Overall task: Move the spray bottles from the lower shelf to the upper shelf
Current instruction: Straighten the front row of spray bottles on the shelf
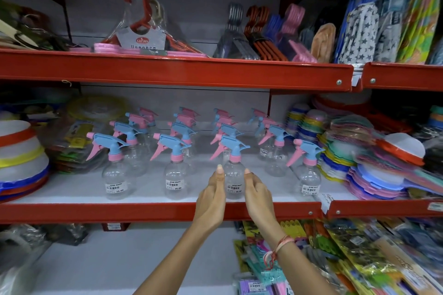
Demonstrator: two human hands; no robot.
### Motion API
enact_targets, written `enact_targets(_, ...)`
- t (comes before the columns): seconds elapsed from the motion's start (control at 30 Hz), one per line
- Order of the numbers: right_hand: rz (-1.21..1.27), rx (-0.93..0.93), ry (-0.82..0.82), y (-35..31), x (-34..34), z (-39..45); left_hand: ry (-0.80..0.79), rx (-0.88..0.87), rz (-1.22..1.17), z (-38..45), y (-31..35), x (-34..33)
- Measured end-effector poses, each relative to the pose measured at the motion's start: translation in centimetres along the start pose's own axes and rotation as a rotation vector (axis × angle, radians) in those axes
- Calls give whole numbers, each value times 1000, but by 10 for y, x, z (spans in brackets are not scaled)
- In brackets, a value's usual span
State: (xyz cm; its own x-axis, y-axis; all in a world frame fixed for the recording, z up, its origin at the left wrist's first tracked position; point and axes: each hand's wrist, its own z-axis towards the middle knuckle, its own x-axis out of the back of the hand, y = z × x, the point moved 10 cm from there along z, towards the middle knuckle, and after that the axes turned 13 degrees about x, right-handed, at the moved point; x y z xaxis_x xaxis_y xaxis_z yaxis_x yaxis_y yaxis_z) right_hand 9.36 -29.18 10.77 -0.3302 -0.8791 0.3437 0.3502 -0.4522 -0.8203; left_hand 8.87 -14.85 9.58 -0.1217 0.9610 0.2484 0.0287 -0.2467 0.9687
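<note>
Two hands frame one spray bottle (pixel 233 181) at the front of the lower shelf (pixel 158 212): our left hand (pixel 212 195) on its left flank, our right hand (pixel 257 193) on its right. The fingers (pixel 219 170) are open and extended, lying close along the clear body, and we cannot tell whether they press it yet or merely bracket it.

Risk comes mostly from crowding. Neighbouring spray bottles (pixel 175 175) stand in rows just beside and behind, triggers jutting left, so a careless lift could snag a pink trigger and topple a row. A light, smooth, rounded body may also slip from flat palms (we judge a firmer wrap would help).

Every bottle looks clear and empty, each front one carrying a price sticker. The upper shelf (pixel 175 71) is filled with packed hangers (pixel 143 31) and bagged goods, so free room for landing looks scarce; its red lip could catch a rising nozzle.
</note>
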Motion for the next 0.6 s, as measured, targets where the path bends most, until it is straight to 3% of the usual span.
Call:
enact_targets(0.13,29,84,297,9,46,-7,210,-172,-142,-16,21,5)
enact_targets(0.2,31,112,437,18,75,-11,177,-171,-188,-12,23,-12)
enact_targets(0.3,25,67,561,37,114,-13,1,-114,-234,-7,31,-55)
enact_targets(0.4,-5,-69,578,65,141,-5,-188,-2,-185,-6,35,-104)
enact_targets(0.6,116,-211,367,88,147,13,-357,166,-136,1,36,-160)
